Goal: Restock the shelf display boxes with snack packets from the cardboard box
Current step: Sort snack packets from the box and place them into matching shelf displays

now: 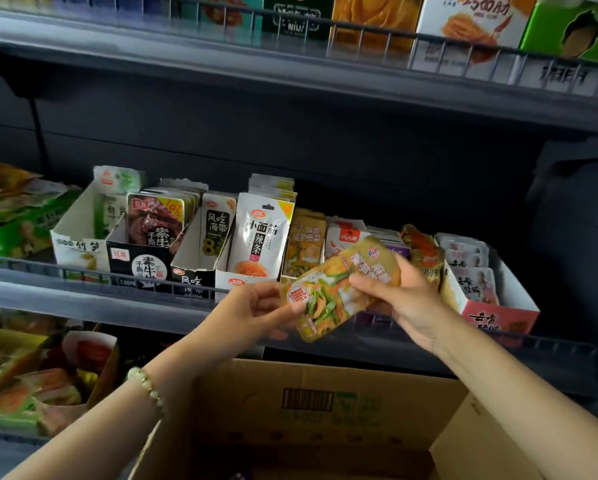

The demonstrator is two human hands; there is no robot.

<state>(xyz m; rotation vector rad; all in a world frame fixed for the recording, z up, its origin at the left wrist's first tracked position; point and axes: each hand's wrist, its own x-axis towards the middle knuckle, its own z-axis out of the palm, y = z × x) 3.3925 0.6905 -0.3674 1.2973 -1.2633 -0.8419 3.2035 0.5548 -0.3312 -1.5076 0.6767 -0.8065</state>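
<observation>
- Head view: a yellow packet [328, 296] is held between both hands, in front of the middle shelf [82, 299] and above the open cardboard box [325, 382].
- The left hand [256, 306] pinches the packet's lower-left end, thumb on the printed face and fingers curled behind.
- The right hand [408, 299] grips the upper-right end, thumb across the front and fingers wrapped over the top edge. Whether more packets lie behind this one cannot be told.
- The packet's long axis slants from lower left up to upper right, printed face towards the camera.
- The matching row [306, 237] of yellow packets stands upright in its display box just behind the held packet and slightly to the left, between the white packets [259, 233] and the red-and-white ones [346, 237].
- Likely next need: turn the packet upright and push it forward into that row. Both hands are near it, and the left looks a little closer.
- Both forearms reach up and forward over the cardboard box, wrists raised near the shelf rail. A bead bracelet [148, 386] sits on the left wrist.
</observation>
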